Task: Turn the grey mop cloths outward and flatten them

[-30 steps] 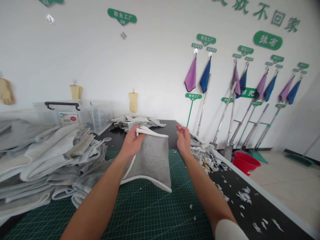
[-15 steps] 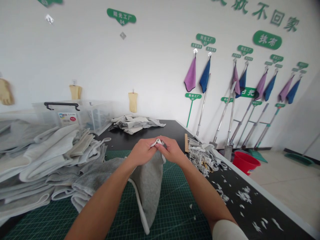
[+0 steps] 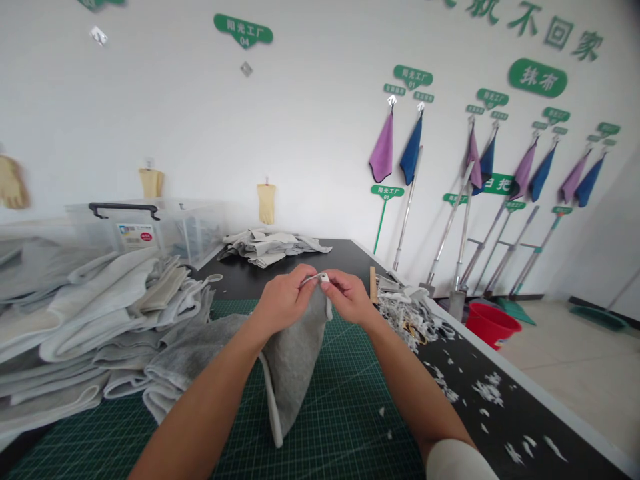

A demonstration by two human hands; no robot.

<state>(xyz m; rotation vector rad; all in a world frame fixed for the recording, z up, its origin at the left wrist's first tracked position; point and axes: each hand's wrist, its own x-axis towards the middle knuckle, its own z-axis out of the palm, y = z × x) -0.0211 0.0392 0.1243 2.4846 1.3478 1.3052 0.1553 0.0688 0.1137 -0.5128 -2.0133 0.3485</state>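
The **left hand (image 3: 284, 301)** and **right hand (image 3: 349, 298)** meet above the near part of the worktop, their fingers pinched together on a narrow **white binding (image 3: 314, 279)** at the top corner of a **grey terry cloth (image 3: 295, 363)**. The cloth's long axis runs roughly upright, tilting slightly from the hands down toward the near left, and its lower corner points down at a **green cutting mat (image 3: 350, 413)**. A white-bound edge runs along that corner, which sits just above the mat or barely touches it; I cannot tell which. To the left lies a **stack of grey and pale cloths (image 3: 100, 320)**, and a **wooden ruler (image 3: 373, 285)** stands just right of the right hand beside a **heap of cloth scraps (image 3: 405, 313)**. White **trimmings (image 3: 487, 392)** dot the black **worktop (image 3: 480, 407)** at right, and a **cloth pile (image 3: 270, 248)** sits at its far end. Behind the stack is a **clear plastic box (image 3: 190, 230)** with a **label (image 3: 139, 236)** too small to read. Green **wall signs (image 3: 243, 31)** read "阳光工厂 04", and another **sign (image 3: 537, 77)** reads "抹布" above hanging **purple and blue towels (image 3: 395, 148)**.
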